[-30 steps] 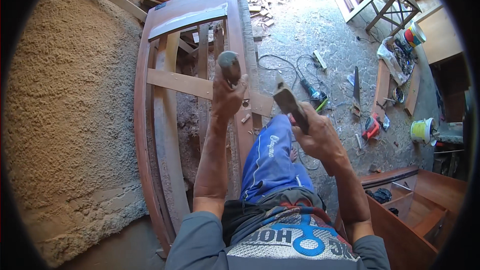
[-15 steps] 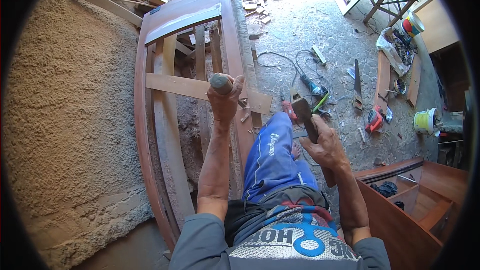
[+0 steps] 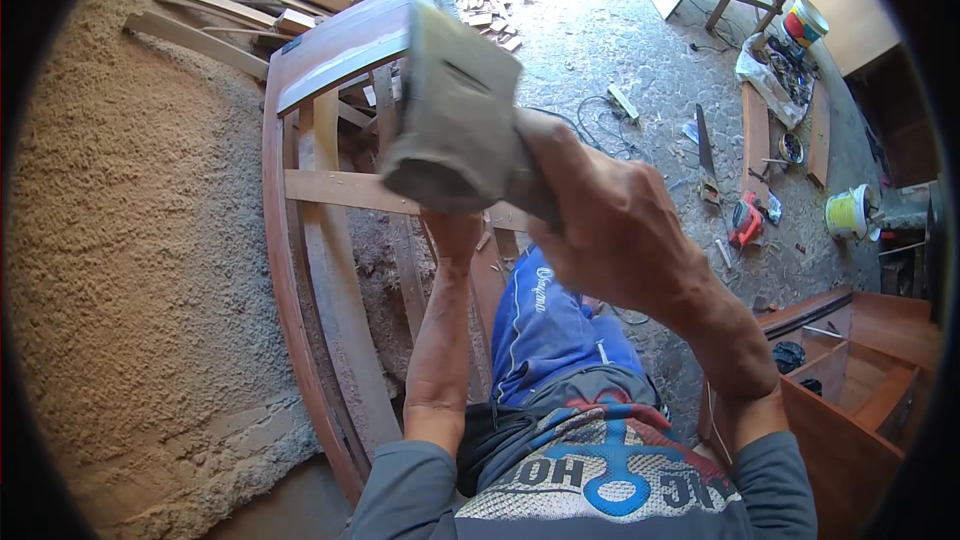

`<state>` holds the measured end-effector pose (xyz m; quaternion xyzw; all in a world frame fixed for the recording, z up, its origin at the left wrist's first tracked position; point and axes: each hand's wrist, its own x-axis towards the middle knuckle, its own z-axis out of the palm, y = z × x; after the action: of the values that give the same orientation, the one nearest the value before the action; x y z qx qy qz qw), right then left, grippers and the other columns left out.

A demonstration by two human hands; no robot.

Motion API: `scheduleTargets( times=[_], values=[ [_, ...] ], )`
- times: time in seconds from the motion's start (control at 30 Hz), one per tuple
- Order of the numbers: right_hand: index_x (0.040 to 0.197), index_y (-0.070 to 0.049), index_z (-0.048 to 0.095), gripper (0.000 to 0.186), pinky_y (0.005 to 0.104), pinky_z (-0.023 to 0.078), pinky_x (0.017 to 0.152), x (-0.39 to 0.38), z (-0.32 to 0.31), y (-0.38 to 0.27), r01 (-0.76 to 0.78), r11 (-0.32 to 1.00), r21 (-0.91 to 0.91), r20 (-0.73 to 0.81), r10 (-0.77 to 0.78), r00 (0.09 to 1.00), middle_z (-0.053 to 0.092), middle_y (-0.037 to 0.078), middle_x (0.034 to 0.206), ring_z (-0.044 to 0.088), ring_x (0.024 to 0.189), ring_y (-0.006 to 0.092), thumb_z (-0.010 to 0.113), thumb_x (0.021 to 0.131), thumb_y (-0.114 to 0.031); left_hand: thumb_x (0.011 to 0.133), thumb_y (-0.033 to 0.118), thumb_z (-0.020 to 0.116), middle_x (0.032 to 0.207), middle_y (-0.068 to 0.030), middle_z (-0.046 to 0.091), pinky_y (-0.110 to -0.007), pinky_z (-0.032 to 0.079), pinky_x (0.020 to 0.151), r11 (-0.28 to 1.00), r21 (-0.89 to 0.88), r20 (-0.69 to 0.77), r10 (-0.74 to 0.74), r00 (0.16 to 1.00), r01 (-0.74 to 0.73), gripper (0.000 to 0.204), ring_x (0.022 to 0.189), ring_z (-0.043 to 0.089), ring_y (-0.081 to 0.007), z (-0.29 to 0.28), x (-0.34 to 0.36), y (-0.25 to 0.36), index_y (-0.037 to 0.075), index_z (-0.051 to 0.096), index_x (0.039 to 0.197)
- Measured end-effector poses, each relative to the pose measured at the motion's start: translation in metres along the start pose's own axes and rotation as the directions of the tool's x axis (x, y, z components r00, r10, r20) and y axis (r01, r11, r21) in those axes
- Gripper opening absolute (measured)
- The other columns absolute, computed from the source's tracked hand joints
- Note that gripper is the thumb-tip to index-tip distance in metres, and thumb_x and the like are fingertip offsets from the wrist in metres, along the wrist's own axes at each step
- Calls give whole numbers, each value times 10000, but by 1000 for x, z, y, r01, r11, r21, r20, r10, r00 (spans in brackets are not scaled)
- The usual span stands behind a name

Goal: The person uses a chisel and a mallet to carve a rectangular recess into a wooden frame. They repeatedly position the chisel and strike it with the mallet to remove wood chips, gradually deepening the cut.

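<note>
My right hand is wrapped round the handle of a wooden mallet, raised close to the camera and slightly blurred. Behind the mallet head, my left hand is mostly hidden, with only its wrist side showing. It was closed on a thick round-ended handle, like a chisel's, half a second earlier; that tool is now covered. Beneath lies a reddish wooden frame, curved by the lens. A pale board crosses it, passing near my left hand. Small wood chips lie on the frame's near rail.
Sawdust is heaped at the left, with loose planks beyond. On the floor at right lie a handsaw, a red power tool and boards. A white bucket stands farther right. An open wooden cabinet carcass is at lower right.
My right hand has swung the mallet up and leftward, from beside my knee to above my left hand, which it now covers. The view has shifted slightly.
</note>
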<state>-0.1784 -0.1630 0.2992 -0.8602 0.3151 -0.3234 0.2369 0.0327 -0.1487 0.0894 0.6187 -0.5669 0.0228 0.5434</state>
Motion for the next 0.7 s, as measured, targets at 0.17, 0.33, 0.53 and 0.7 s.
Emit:
scheduleTargets(
  times=[0.17,0.33,0.53,0.7],
  values=[
    [1180,-19,494,303,494,548,586,8,60,38,-22,981,-190,472,112,874,694,223,809,706,649,363,588,893,-40,871,122,721,975,-86,708,-414,524,823,952,-91,200,-270,942,292,194,913,681,-230,-3,-15,-17,25,679,1033],
    [1129,-11,484,358,552,543,723,-22,51,41,-199,978,-70,436,209,875,698,270,836,703,825,469,649,820,-84,893,81,701,790,-53,654,-327,532,677,981,-163,-25,-109,994,104,102,731,658,-144,-37,2,-34,24,616,890],
    [1290,-10,473,494,541,546,713,-48,57,57,-274,961,24,330,252,910,682,276,815,699,791,459,644,829,-54,885,67,767,702,-16,641,-243,502,535,880,-344,64,-325,943,327,161,588,625,-84,-33,18,1,32,616,842],
    [1297,-7,475,502,539,545,712,-52,59,65,-279,958,70,321,243,915,674,288,814,693,799,467,645,827,-59,879,44,776,661,18,610,-232,483,543,852,-389,64,-355,933,351,165,594,606,-62,-28,24,11,47,623,816]
  ],
)
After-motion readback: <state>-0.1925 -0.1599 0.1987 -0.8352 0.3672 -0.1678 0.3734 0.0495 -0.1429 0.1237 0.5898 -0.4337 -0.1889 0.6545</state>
